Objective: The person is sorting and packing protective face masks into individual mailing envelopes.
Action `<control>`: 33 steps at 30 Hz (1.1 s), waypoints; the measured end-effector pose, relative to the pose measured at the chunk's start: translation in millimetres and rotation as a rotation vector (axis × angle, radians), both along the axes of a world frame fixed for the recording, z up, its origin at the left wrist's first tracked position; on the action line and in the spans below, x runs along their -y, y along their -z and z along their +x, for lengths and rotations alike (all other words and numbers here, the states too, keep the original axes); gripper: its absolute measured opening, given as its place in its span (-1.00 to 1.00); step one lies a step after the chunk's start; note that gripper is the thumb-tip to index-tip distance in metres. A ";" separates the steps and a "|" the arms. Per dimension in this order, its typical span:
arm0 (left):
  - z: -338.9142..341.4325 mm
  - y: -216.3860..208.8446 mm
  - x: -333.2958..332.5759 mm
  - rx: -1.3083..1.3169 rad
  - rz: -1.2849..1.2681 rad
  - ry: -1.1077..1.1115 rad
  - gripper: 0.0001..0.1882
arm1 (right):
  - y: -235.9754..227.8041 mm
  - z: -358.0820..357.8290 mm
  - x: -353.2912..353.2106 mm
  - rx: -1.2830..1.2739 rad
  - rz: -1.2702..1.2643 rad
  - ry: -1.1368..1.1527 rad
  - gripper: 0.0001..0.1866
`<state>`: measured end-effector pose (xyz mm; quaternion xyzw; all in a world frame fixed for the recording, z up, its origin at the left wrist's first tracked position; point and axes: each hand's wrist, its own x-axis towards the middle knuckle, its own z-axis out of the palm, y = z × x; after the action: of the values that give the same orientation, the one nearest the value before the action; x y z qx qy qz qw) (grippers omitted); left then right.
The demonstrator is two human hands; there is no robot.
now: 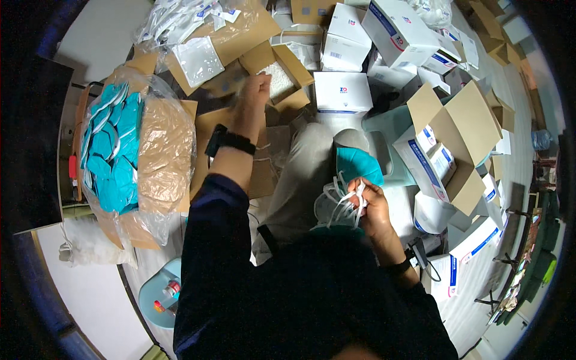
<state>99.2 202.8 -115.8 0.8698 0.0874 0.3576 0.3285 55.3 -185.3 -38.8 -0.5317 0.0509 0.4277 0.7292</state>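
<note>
My left hand (258,89) is stretched forward to the left edge of a small open cardboard box (293,67). White small pieces (277,80) fill that box. The fingers of this hand are curled closed, and what is in them, if anything, is hidden. Over my lap, my right hand (373,210) pinches a bunch of white elastic loops (348,201). They belong to teal face masks; one mask (358,165) lies against my right thigh just beyond the hand. More teal shows below the loops, partly covered by my clothing.
A plastic-lined carton (168,138) on the left holds a heap of teal masks (114,150). White boxes (343,92) stand ahead and right, near an open carton (447,150) with small boxes inside. Clear packets (198,60) lie at the upper left; a blue basin (150,294) sits lower left.
</note>
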 end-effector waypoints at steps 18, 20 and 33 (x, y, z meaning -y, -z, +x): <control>101.9 -14.7 -70.0 0.078 -1.154 0.275 -0.60 | -48.8 -15.7 -9.6 0.440 0.022 -0.265 -0.85; 85.5 -30.6 -54.1 0.084 -1.265 0.274 -0.51 | -71.0 -14.7 -14.4 0.738 0.038 -0.361 -0.86; -73.3 -42.9 127.2 -0.956 -0.784 0.536 -0.45 | -28.2 -74.8 20.0 1.383 -0.256 -1.039 -0.67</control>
<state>26.0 75.6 -72.9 0.7404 0.1279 -0.2187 0.6226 -19.4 -205.3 -10.6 -0.7058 -0.6040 0.2783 0.2442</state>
